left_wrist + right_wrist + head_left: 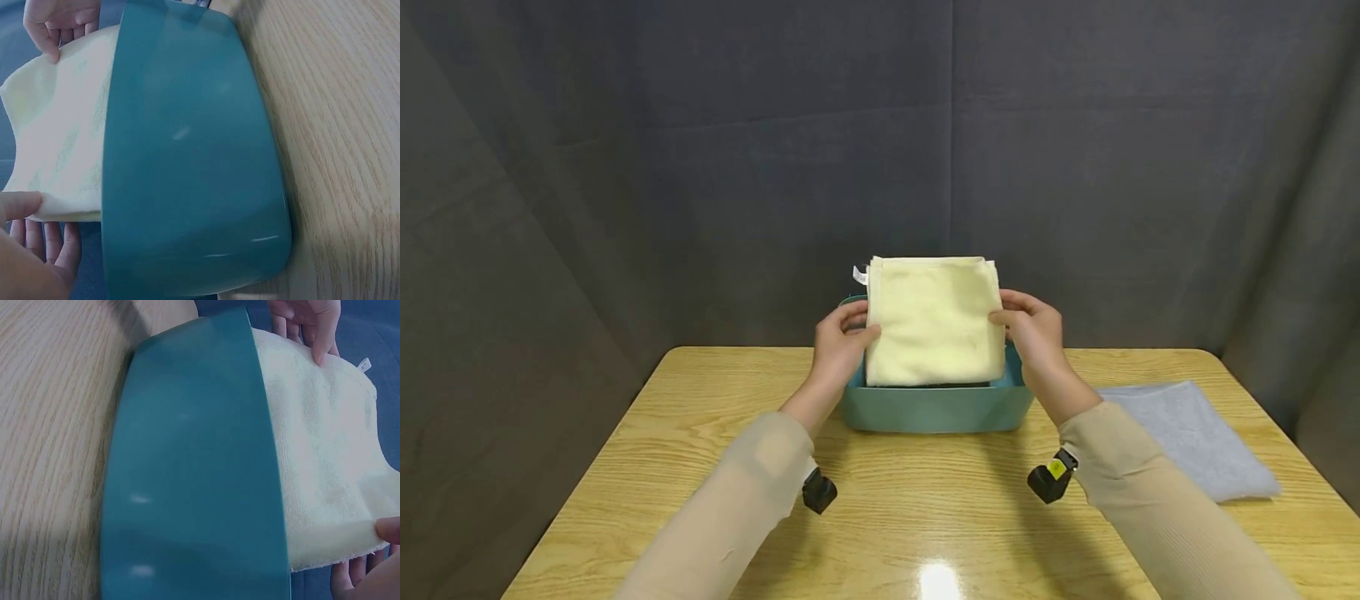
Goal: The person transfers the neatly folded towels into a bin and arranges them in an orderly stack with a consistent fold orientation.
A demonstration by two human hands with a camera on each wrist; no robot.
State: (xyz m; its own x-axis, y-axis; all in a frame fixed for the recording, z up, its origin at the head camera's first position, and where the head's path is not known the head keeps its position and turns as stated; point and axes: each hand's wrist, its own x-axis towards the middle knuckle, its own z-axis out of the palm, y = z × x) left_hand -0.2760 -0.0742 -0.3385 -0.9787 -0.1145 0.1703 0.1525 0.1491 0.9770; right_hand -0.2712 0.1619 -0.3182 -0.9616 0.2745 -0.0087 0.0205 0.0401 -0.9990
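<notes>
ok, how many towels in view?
2. Yellow towel held by both hands over the bin; grey towel flat on the table, right side. More may be hidden inside the bin.

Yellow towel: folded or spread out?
Folded. The yellow towel is a compact square with layered edges along its top, held upright at both sides by the left hand and right hand.

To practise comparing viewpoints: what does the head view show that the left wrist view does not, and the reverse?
Only the head view shows the grey towel lying on the table and both sleeves. Only the left wrist view shows the teal bin outer wall close up. Both show the left hand and right hand pinching the folded yellow towel.
</notes>
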